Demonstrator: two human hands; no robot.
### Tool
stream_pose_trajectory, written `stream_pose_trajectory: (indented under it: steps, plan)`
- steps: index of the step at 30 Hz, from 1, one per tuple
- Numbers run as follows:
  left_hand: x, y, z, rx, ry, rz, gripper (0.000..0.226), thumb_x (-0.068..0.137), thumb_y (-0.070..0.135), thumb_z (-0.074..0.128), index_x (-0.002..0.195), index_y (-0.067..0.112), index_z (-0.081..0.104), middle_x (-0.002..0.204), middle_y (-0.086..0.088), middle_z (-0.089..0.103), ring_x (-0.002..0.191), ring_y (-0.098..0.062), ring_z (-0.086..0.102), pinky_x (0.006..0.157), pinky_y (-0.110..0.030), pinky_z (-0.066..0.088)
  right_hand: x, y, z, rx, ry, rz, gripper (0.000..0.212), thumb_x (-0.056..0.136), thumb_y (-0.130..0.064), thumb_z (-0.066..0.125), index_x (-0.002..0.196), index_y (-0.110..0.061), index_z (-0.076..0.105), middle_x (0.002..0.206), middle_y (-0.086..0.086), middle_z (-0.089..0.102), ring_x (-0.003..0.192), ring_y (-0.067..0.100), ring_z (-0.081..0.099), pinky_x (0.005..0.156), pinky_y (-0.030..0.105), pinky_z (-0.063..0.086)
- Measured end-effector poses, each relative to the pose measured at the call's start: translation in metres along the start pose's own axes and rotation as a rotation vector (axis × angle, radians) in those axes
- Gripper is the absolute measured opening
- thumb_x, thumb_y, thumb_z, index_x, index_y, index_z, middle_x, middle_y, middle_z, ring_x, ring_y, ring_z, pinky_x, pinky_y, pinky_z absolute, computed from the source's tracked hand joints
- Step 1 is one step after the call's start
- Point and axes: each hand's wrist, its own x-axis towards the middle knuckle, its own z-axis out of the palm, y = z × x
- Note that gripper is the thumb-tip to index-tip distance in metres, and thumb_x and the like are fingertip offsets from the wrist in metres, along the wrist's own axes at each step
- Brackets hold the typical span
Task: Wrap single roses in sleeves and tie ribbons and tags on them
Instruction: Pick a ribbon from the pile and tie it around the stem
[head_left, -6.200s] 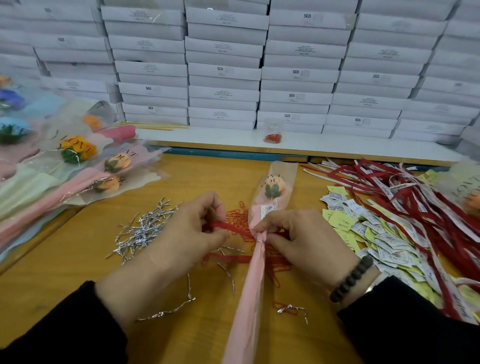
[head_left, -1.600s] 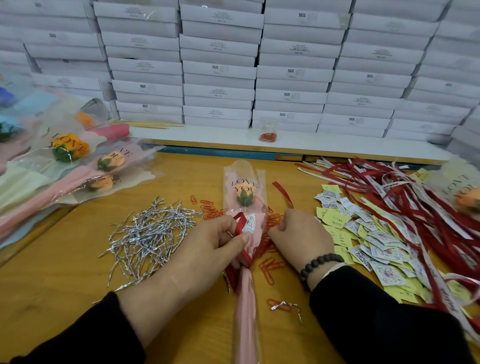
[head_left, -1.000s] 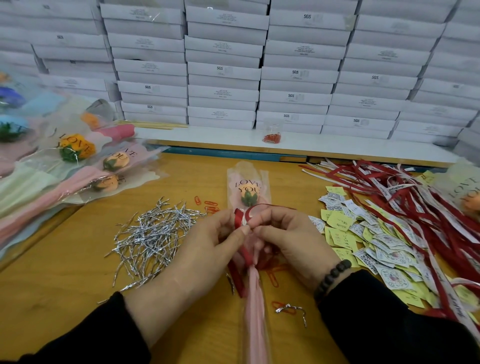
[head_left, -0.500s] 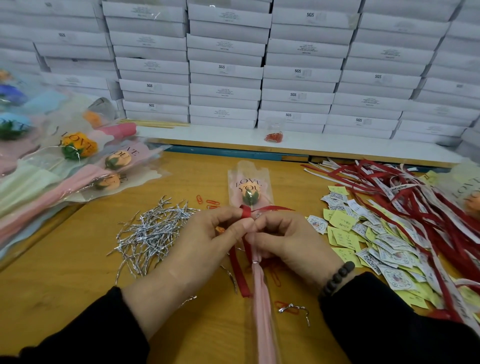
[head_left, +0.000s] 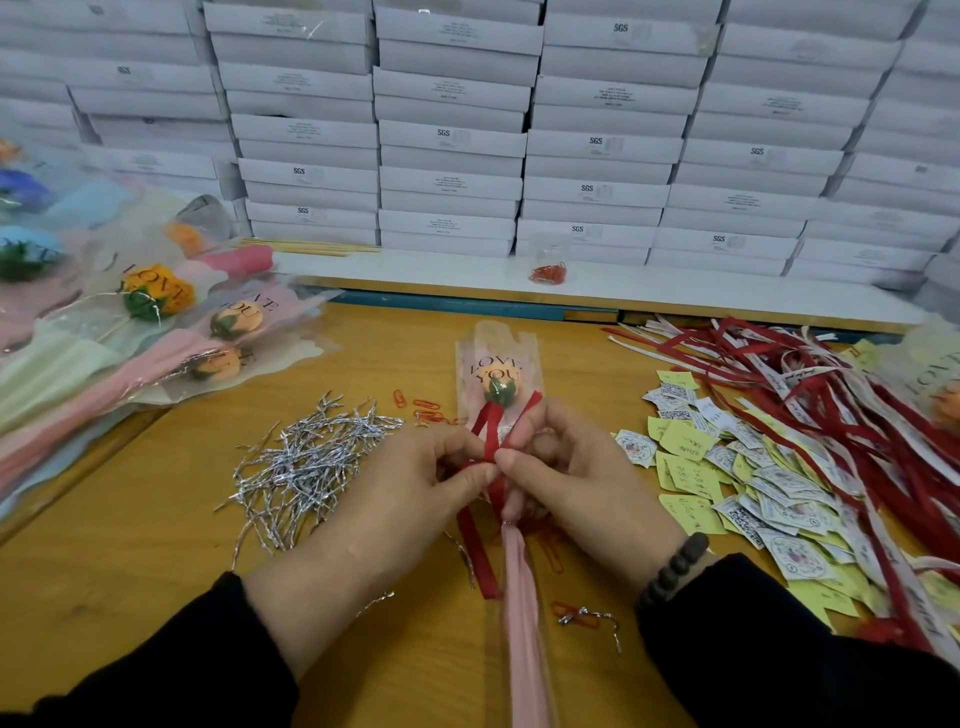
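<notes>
Sleeved rose (head_left: 500, 391) lies on the wooden table (head_left: 156, 530), right of the silver twist ties (head_left: 306, 462). Left hand (head_left: 395, 499) and right hand (head_left: 582, 488) both pinch its red ribbon (head_left: 491, 441) mid-tie; next likely calls for pulling the knot snug

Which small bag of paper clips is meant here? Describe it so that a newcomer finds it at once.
Start at the wall of stacked white boxes at the back; a white shelf runs along its foot. On that shelf, right of centre, stands a small clear bag of red paper clips, alone and upright, unlike the loose clips scattered on the wooden table.
</notes>
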Motion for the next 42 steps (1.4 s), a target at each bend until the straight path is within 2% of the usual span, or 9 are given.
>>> stream_pose_trajectory:
  steps: [4,9,18,20,22,26,32,38,42]
  plan:
    - [0.001,0.000,-0.002,0.005,0.021,0.007,0.015,0.086,0.015,0.063,0.071,0.014,0.065,0.069,-0.007,0.063,0.068,-0.021,0.055,0.068,-0.037,0.045,-0.002,-0.001,-0.004,-0.347,-0.078,-0.136,0.054,0.080,0.004,0.059,0.105,-0.042,0.044,0.082,-0.005,0.055,0.063,0.007,0.053,0.060,0.022,0.047]
    - [-0.001,0.004,-0.003,0.005,-0.049,0.029,0.018,0.089,0.016,0.059,0.071,0.011,0.059,0.075,-0.013,0.059,0.075,-0.031,0.052,0.067,-0.039,0.044,-0.001,0.000,-0.004,-0.658,-0.014,-0.211,0.034,0.083,-0.006,0.063,0.106,-0.030,0.059,0.082,-0.020,0.052,0.070,-0.008,0.050,0.065,0.009,0.039]
    - [-0.002,0.007,-0.003,0.115,-0.072,0.051,0.018,0.093,0.018,0.051,0.078,0.010,0.056,0.077,-0.008,0.059,0.078,-0.021,0.052,0.073,-0.033,0.041,0.002,-0.012,-0.011,-0.237,-0.060,0.115,0.007,0.081,-0.009,0.066,0.076,-0.005,0.070,0.090,0.017,0.067,0.080,0.026,0.062,0.084,0.038,0.051]
    - [-0.002,0.007,-0.003,0.120,-0.083,0.060,0.019,0.093,0.018,0.051,0.077,0.010,0.056,0.077,-0.009,0.059,0.078,-0.022,0.052,0.074,-0.035,0.042,0.002,-0.014,-0.014,-0.085,-0.115,0.299,0.011,0.082,-0.008,0.064,0.074,-0.002,0.069,0.074,0.015,0.068,0.059,0.014,0.061,0.065,0.027,0.055]
    - [-0.003,0.007,-0.002,0.120,-0.084,0.064,0.020,0.093,0.018,0.051,0.074,0.013,0.055,0.074,-0.007,0.058,0.074,-0.019,0.052,0.070,-0.033,0.042,0.002,-0.017,-0.017,-0.005,-0.161,0.424,0.018,0.084,-0.011,0.062,0.067,-0.008,0.067,0.047,0.000,0.052,0.035,0.005,0.039,0.036,0.014,0.034]
    - [-0.003,0.005,-0.002,0.110,-0.074,0.056,0.022,0.093,0.018,0.051,0.071,0.017,0.053,0.065,0.001,0.051,0.061,-0.008,0.041,0.059,-0.024,0.036,0.003,-0.014,-0.021,0.059,-0.222,0.465,0.033,0.088,-0.018,0.060,0.054,-0.016,0.064,0.038,-0.008,0.037,0.032,0.005,0.027,0.034,0.015,0.022]
    - [-0.002,0.002,-0.002,0.107,-0.065,0.051,0.022,0.093,0.018,0.051,0.071,0.020,0.052,0.070,-0.011,0.054,0.065,-0.015,0.044,0.062,-0.032,0.039,0.003,-0.014,-0.017,0.004,-0.199,0.413,0.009,0.078,-0.008,0.071,0.075,-0.013,0.063,0.063,0.000,0.065,0.051,0.008,0.057,0.046,0.015,0.045]
    - [-0.001,0.001,-0.002,0.124,-0.060,0.044,0.027,0.093,0.021,0.051,0.067,0.026,0.048,0.064,-0.004,0.050,0.060,-0.012,0.040,0.055,-0.026,0.033,0.001,-0.024,-0.022,-0.053,-0.145,0.398,0.028,0.076,0.005,0.068,0.098,-0.009,0.058,0.057,0.000,0.062,0.046,0.010,0.056,0.043,0.016,0.044]
    - [-0.001,0.001,-0.003,0.117,-0.055,0.034,0.027,0.093,0.020,0.050,0.067,0.026,0.048,0.062,0.003,0.049,0.059,-0.009,0.041,0.056,-0.025,0.035,0.003,-0.029,-0.029,-0.366,-0.074,0.358,0.007,0.081,-0.005,0.066,0.085,-0.012,0.066,0.060,-0.003,0.062,0.044,0.000,0.054,0.047,0.016,0.043]
